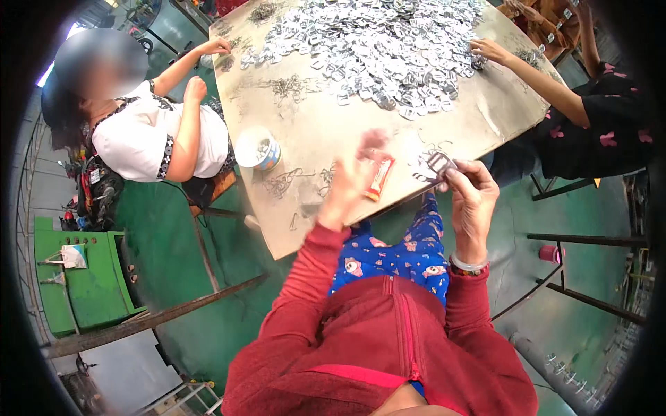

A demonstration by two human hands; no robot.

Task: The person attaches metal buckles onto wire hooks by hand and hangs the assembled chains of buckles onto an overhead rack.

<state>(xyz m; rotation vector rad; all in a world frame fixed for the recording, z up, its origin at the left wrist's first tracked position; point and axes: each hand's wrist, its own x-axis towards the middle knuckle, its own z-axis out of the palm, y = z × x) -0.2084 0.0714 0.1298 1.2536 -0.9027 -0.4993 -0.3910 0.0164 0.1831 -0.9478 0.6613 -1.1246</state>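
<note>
Over the worktop's (316,142) near edge, the right hand (473,193) pinches a metal buckle (438,163), apparently mid-handling; the next move likely needs the blurred left hand (345,193), grip unclear, brought to it.

Held piece (438,163): metal-looking, smooth, with a sheen
Heaped pieces (385,55): silvery metal, smooth, glossy
Bench (305,132): matt top, stained
Packet (379,179): glossy plastic film
Jacket (357,329): matt cloth
Floor (163,243): smooth, faintly glossy

On the table (312,135), a tub (267,154) stands left of a packet (379,177), heaped metal pieces (388,52) behind both
</note>
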